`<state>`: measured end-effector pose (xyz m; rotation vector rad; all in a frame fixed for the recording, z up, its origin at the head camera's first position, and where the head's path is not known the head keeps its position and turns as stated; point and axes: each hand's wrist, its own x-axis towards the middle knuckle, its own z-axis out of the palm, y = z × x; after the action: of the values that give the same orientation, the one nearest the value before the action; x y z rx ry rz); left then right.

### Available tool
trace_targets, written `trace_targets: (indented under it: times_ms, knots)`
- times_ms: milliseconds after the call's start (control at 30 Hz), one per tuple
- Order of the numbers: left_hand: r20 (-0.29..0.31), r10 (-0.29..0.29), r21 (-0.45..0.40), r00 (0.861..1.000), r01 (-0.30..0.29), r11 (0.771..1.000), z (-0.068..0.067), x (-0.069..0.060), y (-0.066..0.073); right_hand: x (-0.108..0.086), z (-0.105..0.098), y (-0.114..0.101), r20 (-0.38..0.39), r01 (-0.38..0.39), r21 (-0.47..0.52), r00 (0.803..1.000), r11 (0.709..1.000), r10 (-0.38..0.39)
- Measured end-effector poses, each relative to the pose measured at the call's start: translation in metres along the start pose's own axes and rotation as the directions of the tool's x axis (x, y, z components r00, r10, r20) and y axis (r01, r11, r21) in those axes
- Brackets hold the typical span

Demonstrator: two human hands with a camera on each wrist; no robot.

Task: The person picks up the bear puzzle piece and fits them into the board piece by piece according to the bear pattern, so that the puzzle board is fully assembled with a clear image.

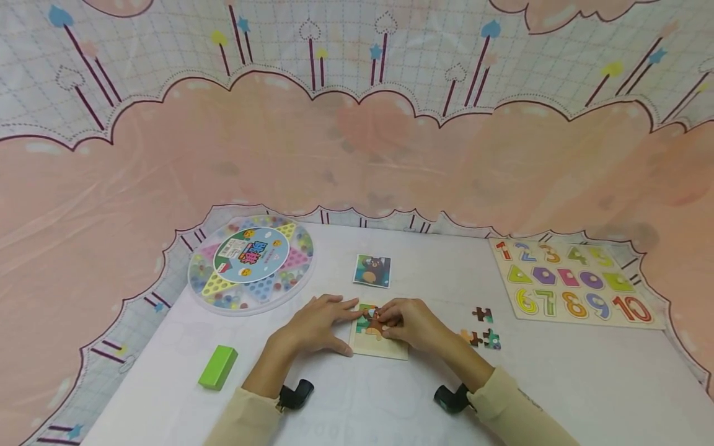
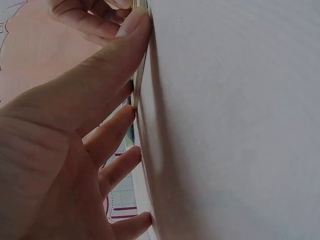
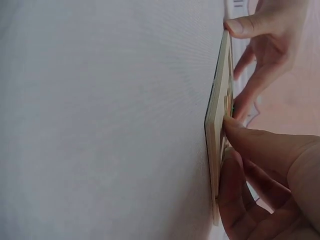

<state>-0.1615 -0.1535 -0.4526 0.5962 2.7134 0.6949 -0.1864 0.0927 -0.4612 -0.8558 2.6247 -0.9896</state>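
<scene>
A wooden puzzle tray (image 1: 379,349) is worked on by two hands at the middle of the tabletop (image 1: 357,409).
The numerals 1 to 10 can be read on the number board (image 1: 606,291) at the right, with five shapes counted between its two rows; the characters on the blue label (image 1: 262,244) of the round box (image 1: 240,312), in which coloured marbles are held, are too small to be read surely. One bear card (image 1: 372,271) is laid beyond the tray, one green block (image 1: 218,368) at the left, and a few loose pieces (image 1: 492,339) at the right. Bear pieces (image 1: 365,323) are set in the tray's upper part. The tray's left side is touched by the left hand (image 1: 317,323), its fingers spread; a puzzle piece (image 3: 226,146), mostly hidden, is pinched by the right hand (image 1: 413,322) over the tray.
</scene>
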Motion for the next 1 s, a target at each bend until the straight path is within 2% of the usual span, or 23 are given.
trace_targets:
  times_ms: [200,367,467,633,733,1000]
  knots:
    - [0.002,0.002,0.003,1.0,-0.002,1.0,0.0,0.0,-0.001,-0.002,-0.002,-0.001,0.022,0.017,0.003,1.0,1.0,-0.017]
    - [-0.002,0.0,0.003,1.0,0.0,1.0,0.0,0.001,-0.001,-0.005,-0.013,-0.002,0.121,0.013,0.008,0.993,1.0,-0.014]
    - [-0.001,-0.003,0.0,1.0,0.003,1.0,0.001,0.0,-0.002,-0.01,-0.022,-0.001,0.146,0.016,0.041,0.989,0.999,-0.022]
    - [0.007,-0.01,-0.005,1.0,0.01,1.0,0.002,0.0,-0.001,-0.027,-0.039,0.007,0.056,0.018,0.083,0.998,0.996,-0.023]
    - [0.007,-0.01,-0.009,1.0,0.01,1.0,0.002,0.0,-0.001,-0.041,-0.052,0.018,-0.004,-0.022,0.079,1.0,0.997,0.022]
    - [0.0,-0.008,-0.003,1.0,0.008,1.0,0.0,0.0,0.0,-0.082,-0.086,0.056,-0.14,-0.098,0.078,0.984,0.992,0.108]
